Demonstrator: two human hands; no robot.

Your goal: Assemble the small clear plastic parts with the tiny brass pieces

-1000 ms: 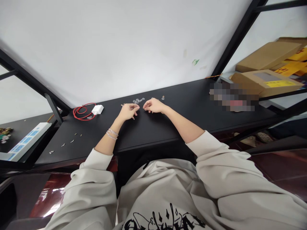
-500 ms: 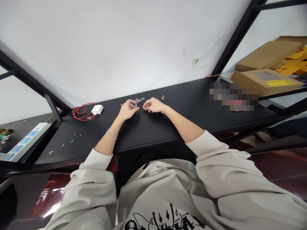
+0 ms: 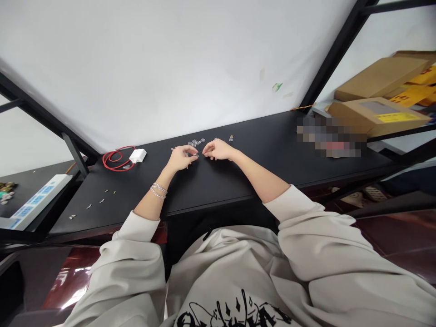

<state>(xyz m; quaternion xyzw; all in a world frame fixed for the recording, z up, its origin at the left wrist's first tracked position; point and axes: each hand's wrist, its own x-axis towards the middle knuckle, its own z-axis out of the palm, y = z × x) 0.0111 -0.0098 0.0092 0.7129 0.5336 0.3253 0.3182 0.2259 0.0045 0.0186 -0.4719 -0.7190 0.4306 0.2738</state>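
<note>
On the black table (image 3: pixel 272 156), my left hand (image 3: pixel 182 158) has thumb and forefinger close together around a small clear piece (image 3: pixel 195 155). Just beyond its fingers lies a little cluster of clear, round pieces (image 3: pixel 195 143). My right hand (image 3: pixel 218 150) is to the right, its fingertips pinched and facing the left hand across a narrow gap. Whatever those fingertips hold, if anything, is too small to make out. Behind the right hand stands a tiny clear piece with a gold-brown top (image 3: pixel 231 137).
A white charger plug (image 3: pixel 138 156) with a coiled red cable (image 3: pixel 112 161) lies on the left. Several tiny pale bits (image 3: pixel 89 206) are scattered near the left front edge. Cardboard boxes (image 3: pixel 378 116) stand at the right; a white wall (image 3: pixel 170 68) rises behind.
My left forefinger has come down toward the thumb, closing on a small clear piece beside the cluster. The right hand has hardly moved.
</note>
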